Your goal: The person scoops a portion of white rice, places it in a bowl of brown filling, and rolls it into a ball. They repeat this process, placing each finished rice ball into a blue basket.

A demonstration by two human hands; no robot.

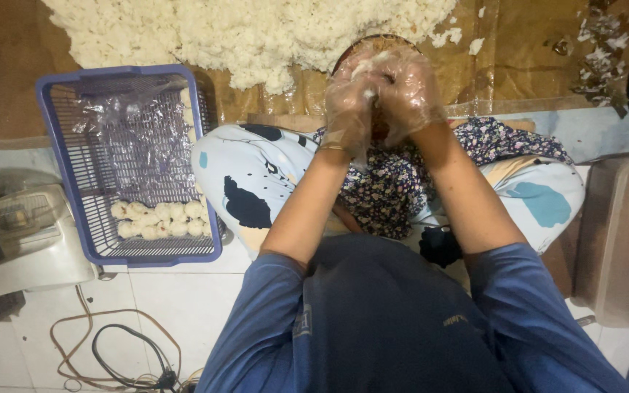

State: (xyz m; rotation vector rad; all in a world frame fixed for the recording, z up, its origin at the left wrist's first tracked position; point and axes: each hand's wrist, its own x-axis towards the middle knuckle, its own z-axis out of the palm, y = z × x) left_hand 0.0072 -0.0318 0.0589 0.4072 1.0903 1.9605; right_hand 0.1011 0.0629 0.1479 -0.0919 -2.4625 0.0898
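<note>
Together, the left hand point(347, 109) and right hand point(407, 91), both in clear plastic gloves, close their grip around a small white lump of sticky rice point(368, 93), just below the large white rice heap point(256, 33). Finished white rice balls point(160, 220) lie in the blue plastic basket point(63, 175).

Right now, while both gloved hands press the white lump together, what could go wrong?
1. The left hand and right hand squeeze the white lump above the lap, so bits may drop onto the patterned trousers.
2. The thin plastic gloves look loose and could slip or tear.
3. The blue basket sits aside; a finished ball may fall on the way.
</note>
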